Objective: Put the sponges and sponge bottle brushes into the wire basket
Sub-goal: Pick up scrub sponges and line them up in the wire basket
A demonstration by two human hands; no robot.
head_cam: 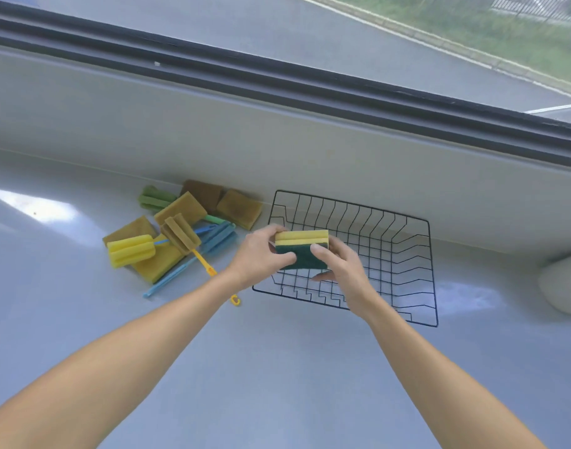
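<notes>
A yellow sponge with a green scouring side is held by both hands above the left part of the wire basket. The fingers of the left hand are curled on its left end, and the fingers of the right hand are curled on its right end. At nine o'clock from the basket, the other sponges and the sponge bottle brushes are seen in a pile on the grey counter. At three o'clock, a white object is partly seen.
</notes>
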